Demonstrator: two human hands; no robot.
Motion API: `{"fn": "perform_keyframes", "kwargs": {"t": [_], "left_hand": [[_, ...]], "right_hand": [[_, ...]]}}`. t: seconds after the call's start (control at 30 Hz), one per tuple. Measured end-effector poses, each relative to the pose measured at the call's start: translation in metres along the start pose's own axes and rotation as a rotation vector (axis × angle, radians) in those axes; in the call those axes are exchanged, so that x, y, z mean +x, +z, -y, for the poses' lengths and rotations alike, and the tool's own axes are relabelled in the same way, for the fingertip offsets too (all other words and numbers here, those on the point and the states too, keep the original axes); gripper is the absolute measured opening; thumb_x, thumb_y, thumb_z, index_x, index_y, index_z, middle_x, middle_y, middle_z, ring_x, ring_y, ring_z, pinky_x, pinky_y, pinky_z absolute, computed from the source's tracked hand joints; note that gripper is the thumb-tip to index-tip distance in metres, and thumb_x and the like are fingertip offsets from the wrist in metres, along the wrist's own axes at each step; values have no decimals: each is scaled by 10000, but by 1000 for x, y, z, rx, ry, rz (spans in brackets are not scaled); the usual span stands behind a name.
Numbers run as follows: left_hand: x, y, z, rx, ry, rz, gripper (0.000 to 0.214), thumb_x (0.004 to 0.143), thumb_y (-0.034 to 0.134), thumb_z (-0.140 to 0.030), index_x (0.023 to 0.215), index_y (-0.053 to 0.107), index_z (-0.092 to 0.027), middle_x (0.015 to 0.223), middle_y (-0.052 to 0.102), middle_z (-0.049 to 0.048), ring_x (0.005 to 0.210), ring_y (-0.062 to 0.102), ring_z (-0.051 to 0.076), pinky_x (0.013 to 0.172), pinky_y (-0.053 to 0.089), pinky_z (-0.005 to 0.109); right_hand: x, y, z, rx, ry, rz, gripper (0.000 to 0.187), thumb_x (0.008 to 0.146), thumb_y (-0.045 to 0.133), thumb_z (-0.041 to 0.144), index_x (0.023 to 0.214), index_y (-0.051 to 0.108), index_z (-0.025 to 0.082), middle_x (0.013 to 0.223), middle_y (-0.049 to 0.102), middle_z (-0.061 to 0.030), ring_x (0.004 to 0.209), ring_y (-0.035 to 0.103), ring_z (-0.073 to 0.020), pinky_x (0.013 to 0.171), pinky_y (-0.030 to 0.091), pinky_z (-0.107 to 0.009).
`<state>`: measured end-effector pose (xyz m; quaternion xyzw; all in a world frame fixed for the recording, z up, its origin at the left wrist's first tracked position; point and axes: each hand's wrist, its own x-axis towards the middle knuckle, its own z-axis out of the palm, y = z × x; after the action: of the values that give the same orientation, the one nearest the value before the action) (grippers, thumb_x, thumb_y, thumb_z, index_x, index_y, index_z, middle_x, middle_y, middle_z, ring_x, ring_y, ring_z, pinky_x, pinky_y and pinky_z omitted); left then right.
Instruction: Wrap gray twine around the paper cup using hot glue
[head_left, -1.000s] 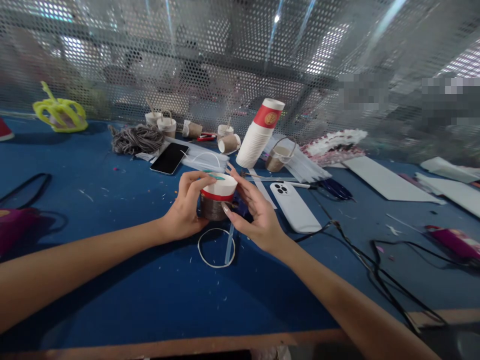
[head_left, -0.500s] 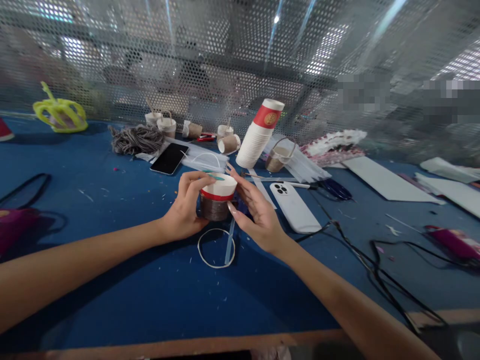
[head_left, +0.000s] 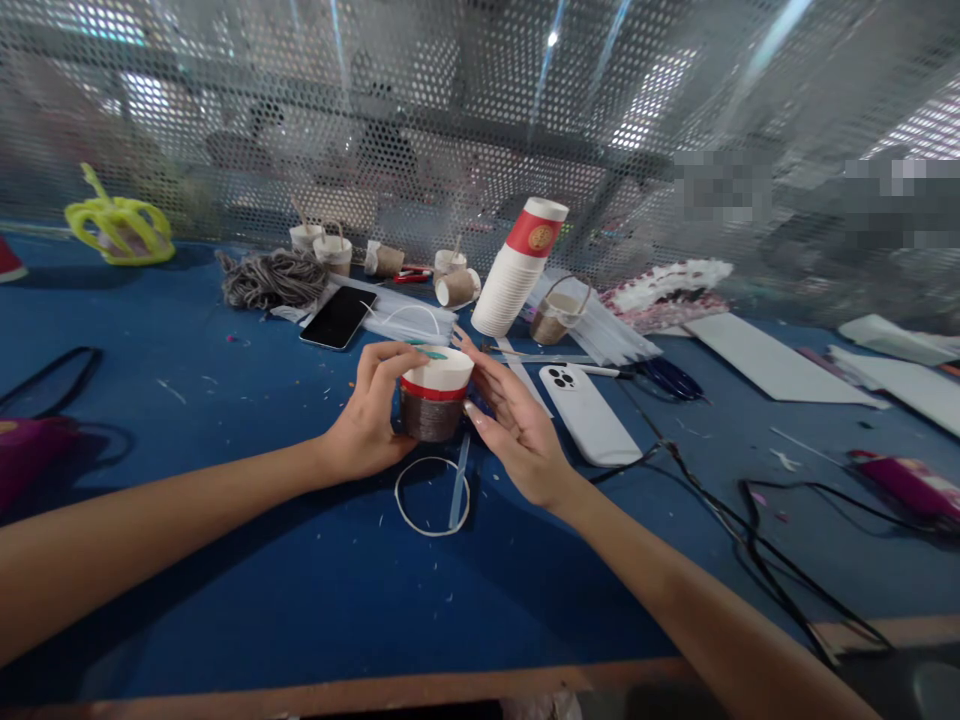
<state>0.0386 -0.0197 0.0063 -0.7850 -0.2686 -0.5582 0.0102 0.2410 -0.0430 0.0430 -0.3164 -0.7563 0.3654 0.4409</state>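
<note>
My left hand grips a paper cup from its left side, with fingers at the rim and the thumb low down. The cup has a white top, a red band and dark brown cord wound around its lower part. On the cup's right, my right hand has its fingers stretched out and apart, with the thumb tip close against the wound cord; whether it touches is hard to tell. Below the cup lie a thin white ring and a translucent strip crossing it.
Behind are a leaning stack of paper cups, small cord-wrapped baskets, grey yarn and a black-screened phone. At right lie a white phone, black cables and white boards. A yellow basket stands far left.
My right thumb has slid slightly right, from the front of the cup toward its edge. The left hand and the cup stay nearly in place.
</note>
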Motion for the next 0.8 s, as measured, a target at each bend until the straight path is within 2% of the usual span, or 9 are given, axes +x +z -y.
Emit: {"fn": "perform_keyframes", "kwargs": {"t": [0.2,0.43,0.63,0.8], "left_hand": [[1,0,0,-7,7,-4,680,744,749,-160,1321,392,-215,1182,473,115,1136,521,263,931,561,459],[2,0,-1,-2,18,0,646,742,740,-139,1300,415,-159,1163,472,132,1132,518,250,942,567,432],[-1,1,2,-32,-5,-5,706,721,775,-183,1319,400,-214,1182,472,117,1135,526,264,929,585,453],[-3,3,5,-117,-25,17,749,714,764,-155,1351,375,-222,1218,448,129,1175,518,282,969,564,492]], "right_hand": [[0,4,6,-7,27,-21,589,920,597,362,1480,420,310,1615,361,-20,1499,324,-263,1245,299,-505],[-1,4,6,19,14,-19,583,932,590,337,1484,409,299,1621,348,-39,1499,325,-258,1250,293,-485],[-1,1,6,-1,-2,-2,558,942,568,346,1476,415,302,1627,338,-19,1501,320,-238,1261,273,-471],[-2,1,6,-9,7,0,562,948,556,337,1487,398,324,1633,322,-2,1503,316,-236,1255,290,-468]]}}
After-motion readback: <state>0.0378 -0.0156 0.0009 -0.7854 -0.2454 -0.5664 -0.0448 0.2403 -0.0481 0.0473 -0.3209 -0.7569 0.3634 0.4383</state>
